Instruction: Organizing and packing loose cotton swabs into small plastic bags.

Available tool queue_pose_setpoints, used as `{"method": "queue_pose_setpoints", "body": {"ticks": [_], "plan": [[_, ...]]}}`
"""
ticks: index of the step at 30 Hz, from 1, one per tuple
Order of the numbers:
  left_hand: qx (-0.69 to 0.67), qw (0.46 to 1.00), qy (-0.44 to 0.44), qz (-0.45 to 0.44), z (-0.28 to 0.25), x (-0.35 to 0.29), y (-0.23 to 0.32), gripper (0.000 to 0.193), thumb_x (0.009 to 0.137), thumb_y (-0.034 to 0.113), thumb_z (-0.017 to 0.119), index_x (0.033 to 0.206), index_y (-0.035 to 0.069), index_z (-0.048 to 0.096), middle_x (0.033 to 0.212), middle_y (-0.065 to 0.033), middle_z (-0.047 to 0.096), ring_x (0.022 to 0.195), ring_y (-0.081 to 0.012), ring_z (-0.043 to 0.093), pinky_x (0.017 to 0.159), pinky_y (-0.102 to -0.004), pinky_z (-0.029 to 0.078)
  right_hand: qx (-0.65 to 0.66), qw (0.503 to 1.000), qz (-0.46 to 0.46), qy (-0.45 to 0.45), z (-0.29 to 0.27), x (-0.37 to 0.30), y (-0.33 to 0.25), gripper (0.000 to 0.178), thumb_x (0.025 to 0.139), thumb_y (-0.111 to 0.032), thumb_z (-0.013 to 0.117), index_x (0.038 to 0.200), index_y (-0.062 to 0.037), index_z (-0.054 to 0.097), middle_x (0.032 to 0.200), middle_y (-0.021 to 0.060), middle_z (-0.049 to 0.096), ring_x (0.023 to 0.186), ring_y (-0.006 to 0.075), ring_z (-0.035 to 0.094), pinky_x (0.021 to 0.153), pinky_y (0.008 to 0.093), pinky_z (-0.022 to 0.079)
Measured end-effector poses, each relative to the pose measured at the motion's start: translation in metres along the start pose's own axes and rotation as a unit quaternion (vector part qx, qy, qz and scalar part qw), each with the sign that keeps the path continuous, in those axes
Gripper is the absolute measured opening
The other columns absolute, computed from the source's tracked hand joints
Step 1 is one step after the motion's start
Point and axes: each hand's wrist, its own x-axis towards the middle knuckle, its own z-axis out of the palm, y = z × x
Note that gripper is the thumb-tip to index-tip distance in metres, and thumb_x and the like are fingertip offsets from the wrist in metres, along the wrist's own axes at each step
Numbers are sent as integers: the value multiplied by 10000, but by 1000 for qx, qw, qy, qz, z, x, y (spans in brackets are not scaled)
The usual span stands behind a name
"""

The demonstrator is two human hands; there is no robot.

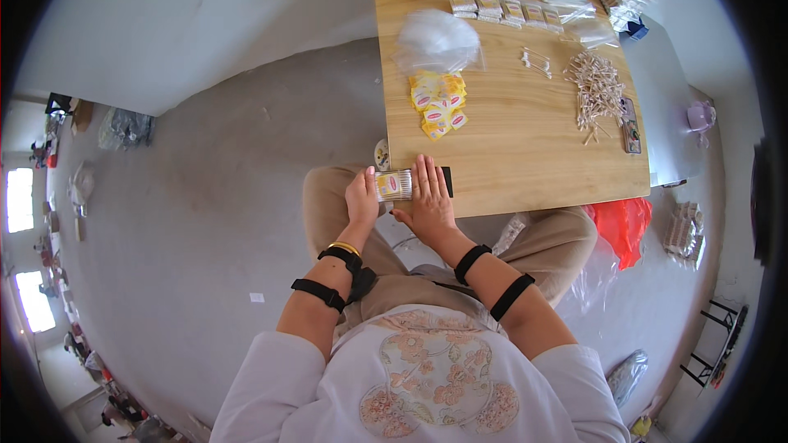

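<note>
Grey concrete floor [230, 156], bare and wide to the person's left; rectangular light-wood table [533, 164] ahead, its near edge just over the knees.

Near edge: left hand [361, 197] and right hand [428, 197] meet on a small clear packet of cotton swabs with a yellow-and-red label [393, 185], lying at the table's near-left corner. Left fingers closed around the packet's left end; right fingers together and flat, pressing down over its right end. A flat black object [447, 181] lies under the right hand, mostly covered; what it is cannot be made out.

Mid table: loose pile of yellow label cards [439, 101], with bare wood between it and the hands. To the right, a scattered heap of wooden-stick cotton swabs [597, 89], and a dark phone-like slab [630, 133] near the right edge.

Far: crumpled stack of clear plastic bags [437, 39], then a row of filled packets [502, 6] along the far edge; the corner ones are cut off by the frame.

Beyond the right edge: a red plastic bag [621, 226] on the floor, partly hidden by the table.
</note>
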Motion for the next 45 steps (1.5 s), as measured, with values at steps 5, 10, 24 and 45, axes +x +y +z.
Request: {"method": "queue_pose_setpoints", "body": {"ticks": [5, 10, 24, 45], "plan": [[7, 1000, -5, -10, 1, 0, -6, 488, 1066, 402, 423, 904, -27, 591, 772, -214, 603, 697, -339, 608, 677, -432, 482, 25, 1000, -5, 13, 2, -3, 2, 1012, 885, -582, 601, 1536, 87, 211, 1646, 225, 117, 1537, 372, 74, 1247, 468, 96], [-236, 953, -4, -189, 0, -4, -18, 417, 1040, 460, 484, 1010, 65, 615, 897, -84, 677, 765, -221, 647, 746, -390, 528, 85, 994, -1, 68, -2, -8, 16, 901, 874, -449, 662, 1524, 47, 283, 1614, 194, 212, 1506, 380, 161, 1228, 477, 157], [-248, 905, -23, -345, 58, -38, 29, 620, 811, 515, 802, 1220, 76, 647, 891, -47, 679, 751, -143, 631, 628, -322, 505, 312, 921, 218, 85, 49, -6, 32, 590, 837, -173, 670, 1398, -62, 525, 1215, 218, 491, 1127, 395, 520, 995, 438, 442], [-561, 759, 49, -328, 31, -32, 14, 316, 825, 243, 849, 1040, 83, 682, 852, 9, 678, 676, -105, 626, 563, -269, 482, 675, 686, 236, -132, -7, 18, -12, 429, 937, 1, 474, 1352, -1, 582, 1184, 87, 674, 1003, 165, 679, 883, 287, 539]]}}
